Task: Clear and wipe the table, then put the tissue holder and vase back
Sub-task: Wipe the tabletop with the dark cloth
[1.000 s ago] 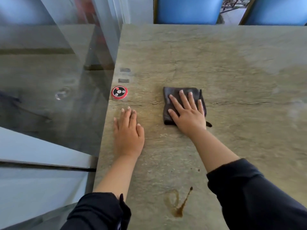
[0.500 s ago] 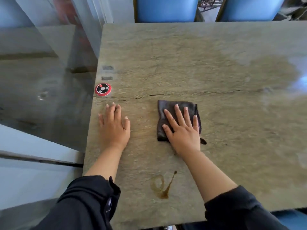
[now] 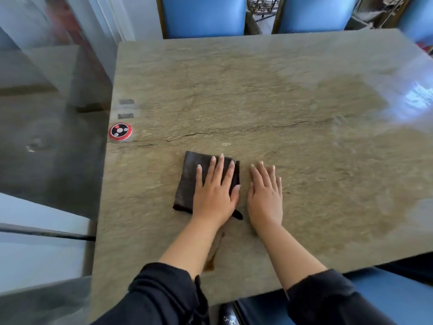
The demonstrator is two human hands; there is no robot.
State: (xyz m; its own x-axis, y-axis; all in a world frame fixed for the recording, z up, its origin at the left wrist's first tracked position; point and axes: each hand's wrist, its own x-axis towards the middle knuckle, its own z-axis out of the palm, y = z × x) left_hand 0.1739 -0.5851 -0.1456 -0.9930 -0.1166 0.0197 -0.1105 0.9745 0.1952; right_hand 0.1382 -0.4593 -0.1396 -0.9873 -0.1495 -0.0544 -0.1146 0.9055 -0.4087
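A folded dark brown cloth [image 3: 187,181] lies on the stone-look table [image 3: 257,90], a little left of the middle and toward the near edge. My left hand [image 3: 214,191] presses flat on the cloth with straight fingers. My right hand [image 3: 266,195] lies flat on the bare table just right of the cloth, not touching it. A brown liquid stain [image 3: 210,259] shows by my left forearm near the front edge, partly hidden by the arm. No tissue holder or vase is in view.
A round red and black call button [image 3: 120,131] sits at the table's left edge, with two small grey stickers [image 3: 126,109] behind it. A glass wall [image 3: 54,137] runs along the left side. Blue chairs [image 3: 203,15] stand at the far edge.
The cloth has passed from my right hand to my left, which now presses on it. My right hand has come off onto the bare table beside it. The view has shifted so the table shows more fully.
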